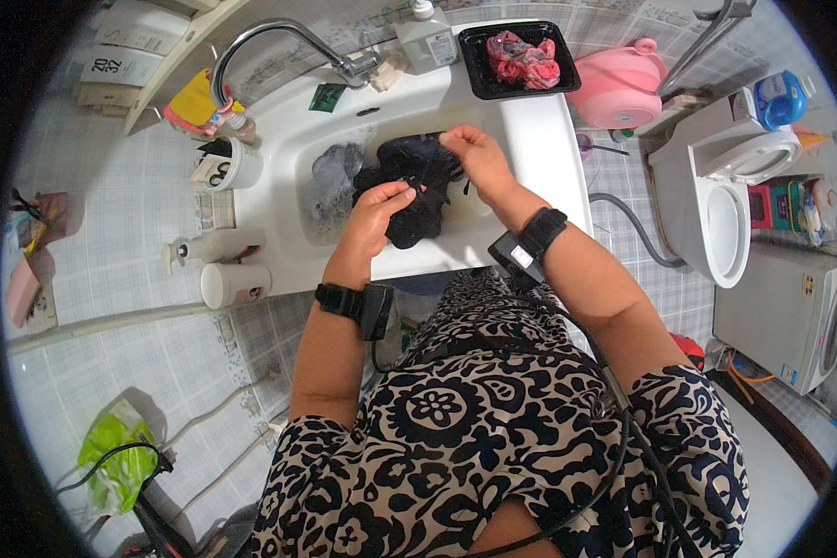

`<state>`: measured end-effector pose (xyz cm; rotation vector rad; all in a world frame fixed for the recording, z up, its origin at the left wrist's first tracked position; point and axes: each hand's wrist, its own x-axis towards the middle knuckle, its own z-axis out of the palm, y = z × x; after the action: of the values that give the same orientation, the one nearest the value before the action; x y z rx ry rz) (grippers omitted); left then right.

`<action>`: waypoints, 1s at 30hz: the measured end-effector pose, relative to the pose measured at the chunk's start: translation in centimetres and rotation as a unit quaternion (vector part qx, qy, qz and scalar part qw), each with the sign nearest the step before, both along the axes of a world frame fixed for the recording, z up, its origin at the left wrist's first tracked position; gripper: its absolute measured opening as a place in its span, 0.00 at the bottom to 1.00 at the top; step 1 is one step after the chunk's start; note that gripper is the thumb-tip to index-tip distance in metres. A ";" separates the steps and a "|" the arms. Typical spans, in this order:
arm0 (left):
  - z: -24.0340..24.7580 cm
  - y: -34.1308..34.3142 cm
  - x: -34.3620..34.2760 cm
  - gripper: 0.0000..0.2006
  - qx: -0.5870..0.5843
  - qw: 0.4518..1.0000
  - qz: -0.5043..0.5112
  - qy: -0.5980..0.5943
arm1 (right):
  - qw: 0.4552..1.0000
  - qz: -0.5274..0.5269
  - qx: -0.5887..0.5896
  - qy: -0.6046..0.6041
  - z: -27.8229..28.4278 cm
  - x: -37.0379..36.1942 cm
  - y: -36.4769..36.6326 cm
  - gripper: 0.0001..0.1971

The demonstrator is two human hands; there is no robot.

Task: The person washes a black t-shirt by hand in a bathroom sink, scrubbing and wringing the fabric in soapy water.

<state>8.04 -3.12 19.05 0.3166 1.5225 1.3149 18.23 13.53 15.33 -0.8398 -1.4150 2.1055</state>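
1. Step now, prob.: working a black cloth (405, 160) by hand over soapy water (325, 206). Can't tell if it's a rub, a pick or a look-over.
2. L hand (378, 214): thumb & finger pinch the cloth near its middle. R hand (479, 166): thumb & finger pinch its top R edge.
3. Cloth is mid-basin in the white sink (541, 149), low end close to the front edge.
4. Next move calls for, I think, a firm pinch on both bits, bc wet cloth can slip, & staying over the basin for drips.
5. Cloth looks all bunched & wrinkly, prob. wet. Can't tell what kind of clothes.
6. Sink's back R corner: black tray (474, 76) w/ a red cloth (525, 60) in it. White pump bottle (426, 42) = back edge.
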 end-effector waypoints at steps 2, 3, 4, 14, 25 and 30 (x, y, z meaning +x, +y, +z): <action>0.6 0.1 0.4 0.08 -0.007 1.000 0.008 -0.011 | 0.999 -0.003 -0.046 0.005 -0.2 0.1 0.7 0.08; 0.5 0.1 0.3 0.08 -0.005 1.000 0.007 -0.013 | 0.998 -0.004 -0.068 0.008 -0.3 0.2 0.9 0.08; 0.3 0.0 0.2 0.08 -0.002 1.000 0.007 -0.014 | 0.998 -0.003 -0.068 0.005 -0.2 0.2 0.9 0.08; 0.4 -0.1 0.0 0.10 0.051 0.990 0.068 -0.109 | 0.982 0.019 0.182 -0.046 -2.1 0.2 0.6 0.13; 0.0 0.1 -0.1 0.07 0.088 0.983 0.067 -0.147 | 0.938 0.232 0.256 -0.032 0.7 1.3 -3.8 0.12; -0.4 0.2 -0.2 0.06 0.060 0.977 0.127 -0.162 | 0.928 0.267 0.261 -0.012 -0.7 1.7 -2.4 0.09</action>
<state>7.80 -2.96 18.65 -0.0215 1.2390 1.5770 19.91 11.13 14.66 -0.2831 -2.2721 1.8941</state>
